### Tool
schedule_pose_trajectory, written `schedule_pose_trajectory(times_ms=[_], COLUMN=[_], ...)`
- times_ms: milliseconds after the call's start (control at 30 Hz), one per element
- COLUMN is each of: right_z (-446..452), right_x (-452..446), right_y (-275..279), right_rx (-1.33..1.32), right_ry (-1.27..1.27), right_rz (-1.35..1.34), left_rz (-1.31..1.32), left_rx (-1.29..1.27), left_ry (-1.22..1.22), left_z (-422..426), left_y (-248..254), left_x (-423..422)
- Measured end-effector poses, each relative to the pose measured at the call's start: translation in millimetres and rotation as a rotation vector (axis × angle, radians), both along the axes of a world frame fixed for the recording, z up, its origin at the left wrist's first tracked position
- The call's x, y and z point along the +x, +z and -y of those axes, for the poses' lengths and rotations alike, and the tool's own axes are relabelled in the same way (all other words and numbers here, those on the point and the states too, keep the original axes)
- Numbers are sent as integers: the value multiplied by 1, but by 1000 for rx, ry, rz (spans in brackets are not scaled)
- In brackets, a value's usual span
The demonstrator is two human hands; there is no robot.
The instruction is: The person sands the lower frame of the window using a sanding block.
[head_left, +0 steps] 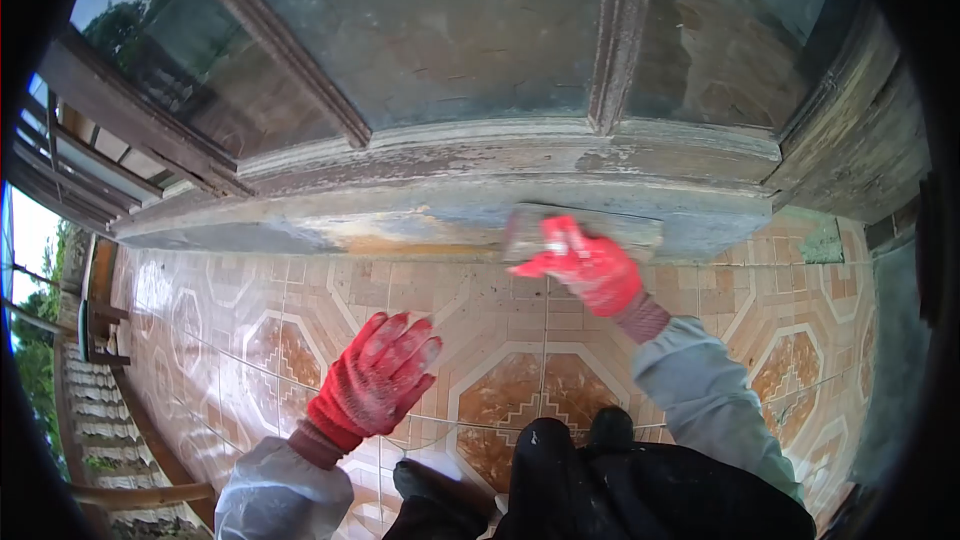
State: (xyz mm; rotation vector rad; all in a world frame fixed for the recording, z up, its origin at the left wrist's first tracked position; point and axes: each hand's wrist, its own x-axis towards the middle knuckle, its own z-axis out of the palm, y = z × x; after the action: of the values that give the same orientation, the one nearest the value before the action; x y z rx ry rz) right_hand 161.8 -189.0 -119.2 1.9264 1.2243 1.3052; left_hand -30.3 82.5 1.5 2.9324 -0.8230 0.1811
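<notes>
My right hand [590, 265], in a red glove, is closed on a flat rectangular board-like tool [625, 230] that lies against the low plastered ledge under the window. Its exact kind is hard to tell, as the glove hides part of it. My left hand [385, 370], in a red glove whitened at the fingertips, hangs over the tiled floor with its fingers loosely spread and nothing in it. The ledge [400, 228] shows grey, white and orange-brown patches to the left of the tool.
Above the ledge is a weathered wooden window frame [480, 155] with glass panes [470, 30]. Patterned tiles [500, 390] cover the floor around my dark shoes [610, 428]. A balustrade [110, 430] runs along the left, and a grey wall [900, 340] stands at the right.
</notes>
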Motion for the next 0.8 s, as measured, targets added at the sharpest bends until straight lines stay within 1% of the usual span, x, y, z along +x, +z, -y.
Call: schedule_pose_trajectory(times_ms=[33,100,167,200,267,300,333,367,400,433,467,500,533,567,600,633,700,733,767,800], right_z=[36,114,143,145,130,97,63,34,5,-11,-11,-8,-1,17,42,74,149,192,232,251], right_x=[-3,2,8,6,-1,3,8,5,2,-4,-5,1,9,10,11,14,19,24,28,24], right_y=[-10,-35,-35,-29,-24,-25,-25,-16,-7,7,0,-15,-22,-24,-26,-30,-36,-39,-41,-33], right_rx=[227,350,334,313,304,256,208,57,-87,-269,-264,-237,-209,-286,-342,-350,-292,-196,-77,47], right_ry=[-5,-138,-156,-167,-108,-28,51,89,135,148,164,161,151,49,-13,-21,-4,4,-26,-87], right_rz=[-166,-252,-262,-294,-345,-291,-231,-143,-47,24,26,15,8,53,72,-5,-324,-636,-938,-1161], left_rz=[17,72,167,209,214,195,194,187,185,192,203,209,184,160,165,186,221,210,221,232], left_rx=[-42,-145,-241,-285,-462,-546,-486,-420,-418,-475,-526,-516,-435,-358,-365,-421,-568,-588,-648,-706], left_ry=[107,333,562,684,848,870,760,644,665,635,600,606,489,370,362,403,509,508,630,748], left_z=[-4,-5,8,22,57,75,81,84,91,98,104,107,106,102,97,93,86,83,80,77], left_y=[5,-2,-24,-37,-50,-48,-39,-28,-18,-8,-1,0,-2,-7,-17,-31,-53,-60,-65,-69], left_x=[-23,-81,-141,-160,-169,-161,-147,-136,-129,-121,-120,-123,-123,-123,-124,-127,-136,-138,-139,-138])
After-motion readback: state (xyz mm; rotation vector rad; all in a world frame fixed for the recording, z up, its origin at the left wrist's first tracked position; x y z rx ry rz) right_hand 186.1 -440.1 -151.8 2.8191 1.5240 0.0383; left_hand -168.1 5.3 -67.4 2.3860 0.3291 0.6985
